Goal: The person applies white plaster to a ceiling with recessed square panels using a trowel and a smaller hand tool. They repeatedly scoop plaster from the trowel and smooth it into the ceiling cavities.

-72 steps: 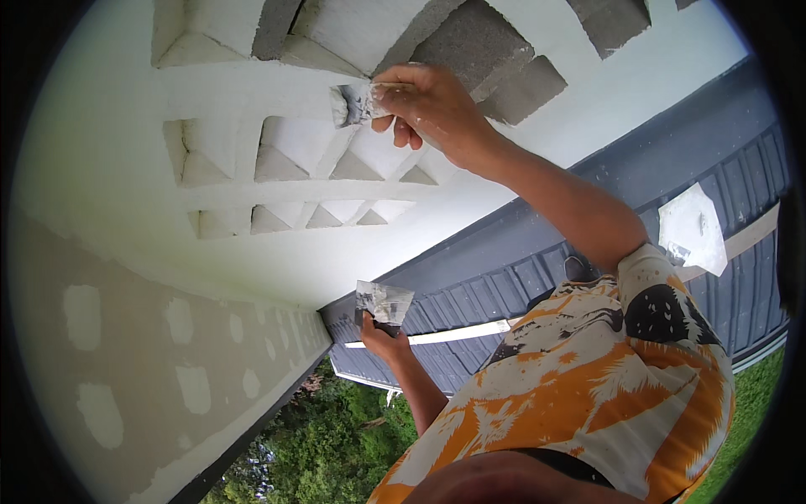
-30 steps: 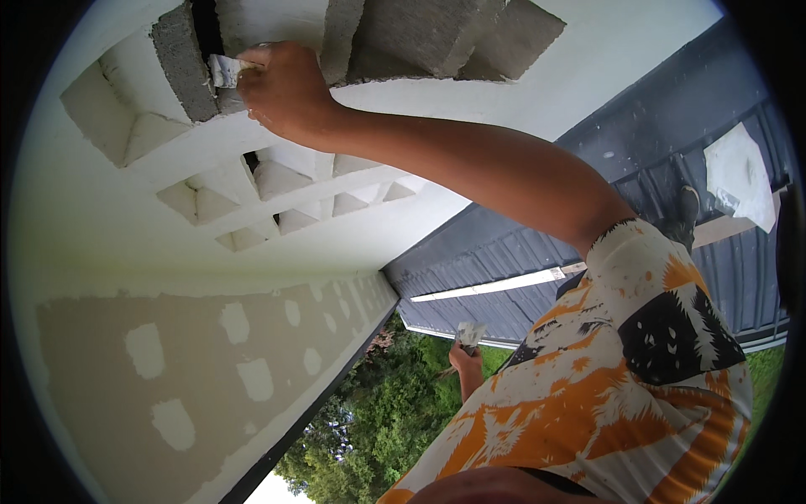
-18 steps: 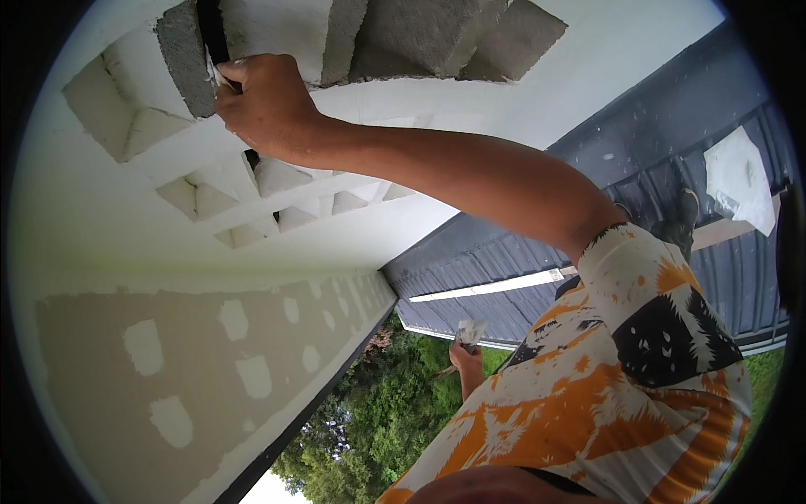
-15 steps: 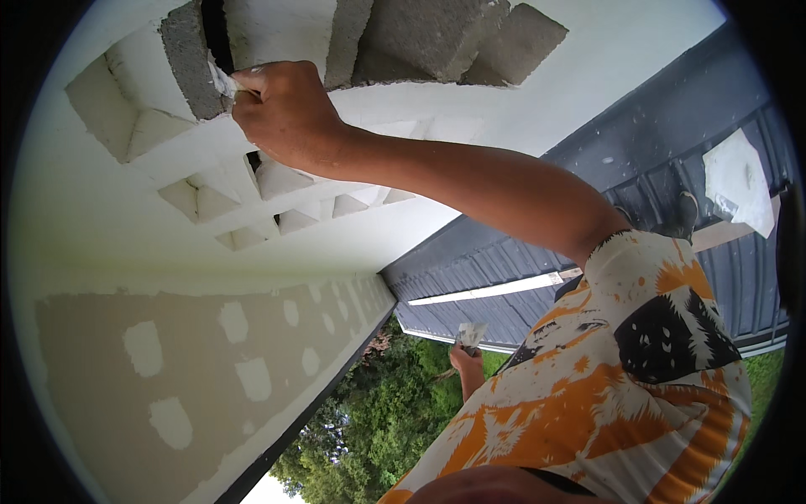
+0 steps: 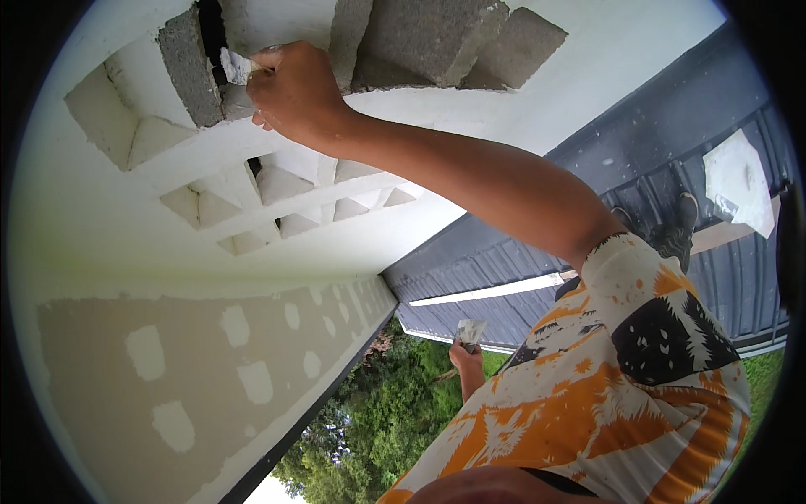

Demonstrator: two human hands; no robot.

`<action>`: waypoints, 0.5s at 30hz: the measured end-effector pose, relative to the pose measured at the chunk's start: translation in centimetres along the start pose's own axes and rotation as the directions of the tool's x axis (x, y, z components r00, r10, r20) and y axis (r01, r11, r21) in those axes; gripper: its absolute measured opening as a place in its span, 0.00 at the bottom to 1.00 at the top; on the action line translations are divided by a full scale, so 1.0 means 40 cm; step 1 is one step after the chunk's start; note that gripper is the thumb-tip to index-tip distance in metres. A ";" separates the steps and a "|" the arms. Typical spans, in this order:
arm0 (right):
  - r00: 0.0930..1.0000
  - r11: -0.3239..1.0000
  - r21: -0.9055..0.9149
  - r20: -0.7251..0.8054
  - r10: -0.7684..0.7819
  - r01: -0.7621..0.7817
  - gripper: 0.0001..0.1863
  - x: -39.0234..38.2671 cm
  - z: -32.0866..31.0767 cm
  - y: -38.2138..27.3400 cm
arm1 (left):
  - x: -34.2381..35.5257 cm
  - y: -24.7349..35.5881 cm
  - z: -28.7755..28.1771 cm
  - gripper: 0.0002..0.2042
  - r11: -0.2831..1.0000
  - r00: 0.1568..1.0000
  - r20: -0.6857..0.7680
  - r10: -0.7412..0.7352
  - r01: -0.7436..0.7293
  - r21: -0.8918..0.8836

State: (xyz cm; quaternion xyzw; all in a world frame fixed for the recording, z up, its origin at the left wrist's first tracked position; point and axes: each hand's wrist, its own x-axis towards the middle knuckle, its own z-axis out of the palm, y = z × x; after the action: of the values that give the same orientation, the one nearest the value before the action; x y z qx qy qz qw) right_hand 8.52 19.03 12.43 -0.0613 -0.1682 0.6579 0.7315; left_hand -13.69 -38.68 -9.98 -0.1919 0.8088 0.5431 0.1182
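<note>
My right hand is raised to the white wall, its fingers closed around a small putty knife. The knife's blade is coated with white filler and sits beside a dark gap between ventilation blocks. Next to that gap is a bare grey block edge. Lower down, my left hand grips a flat-bladed scraper with pale filler smeared over it. The scraper's handle is mostly hidden in the fingers.
Rows of angular recesses run along the wall. A brownish panel with whitish filler patches meets it. Below lies dark ribbed roofing, bearing a white strip, an irregular white sheet and my shoes. Green trees stand beyond.
My right hand has moved up and slightly right along the wall, taking the putty knife away from the grey block's lower edge. The left hand has barely moved.
</note>
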 end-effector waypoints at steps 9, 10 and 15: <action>0.985 0.985 0.044 0.057 0.163 -0.166 0.13 -0.049 -0.015 -0.014 | -0.049 0.009 0.025 0.09 0.999 1.000 -0.024 0.016 -0.017 -0.044; 0.982 0.980 0.081 0.050 0.180 -0.184 0.13 -0.041 -0.004 -0.007 | -0.034 0.021 0.016 0.09 0.999 0.999 -0.015 0.031 -0.031 -0.037; 0.996 0.992 -0.107 0.066 0.066 -0.059 0.13 -0.059 0.098 0.005 | -0.014 0.015 -0.011 0.09 0.998 0.998 -0.037 0.058 -0.058 0.000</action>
State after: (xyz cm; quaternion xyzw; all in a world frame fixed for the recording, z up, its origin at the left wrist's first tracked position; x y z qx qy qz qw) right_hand 6.88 16.20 15.66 -0.0822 -0.2258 0.6724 0.7001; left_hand -13.43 -38.78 -9.10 -0.1782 0.8159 0.5431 0.0874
